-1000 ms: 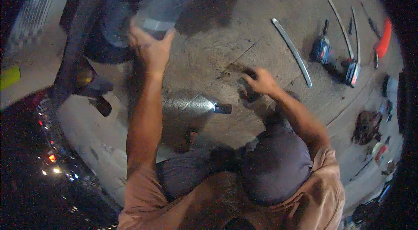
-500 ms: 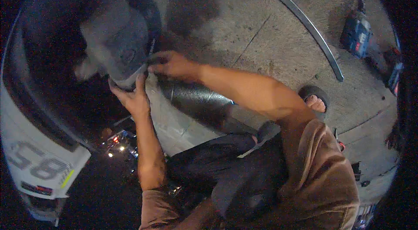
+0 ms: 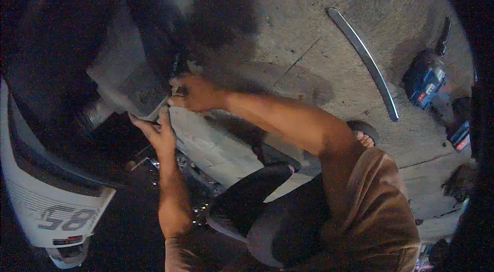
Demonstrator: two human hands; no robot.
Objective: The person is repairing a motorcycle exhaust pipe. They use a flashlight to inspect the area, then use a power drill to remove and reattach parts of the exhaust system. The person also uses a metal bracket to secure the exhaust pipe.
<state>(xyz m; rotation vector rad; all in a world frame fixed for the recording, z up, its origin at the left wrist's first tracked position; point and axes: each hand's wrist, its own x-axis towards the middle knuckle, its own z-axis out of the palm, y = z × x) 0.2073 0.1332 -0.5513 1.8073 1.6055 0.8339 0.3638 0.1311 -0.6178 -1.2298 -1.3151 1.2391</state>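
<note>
A grey, dusty, box-shaped part (image 3: pixel 141 89) stands out of the dark recess beside the white vehicle panel. My left hand (image 3: pixel 160 135) grips its near end from below, thumb on one side and fingers on the other. At its right edge, close to the left thumb, is my right hand (image 3: pixel 198 93) with curled, pinched fingers. What those fingers hold, if anything, is too dim and small to make out. Left of the part, a pale cylindrical piece (image 3: pixel 95 112) shows faintly in the shadow.
A white panel (image 3: pixel 62 210) with dark printing curves along the left. On the concrete floor (image 3: pixel 288 20) at right lie a curved metal strip (image 3: pixel 366 61) and a blue cordless power tool (image 3: pixel 424 80). A sandalled foot (image 3: pixel 366 135) shows beyond my right arm.
The whole view has shifted, so the strip and power tool sit lower. My right hand has come down the part's edge, closer to my left thumb. The left hand keeps its grip.
</note>
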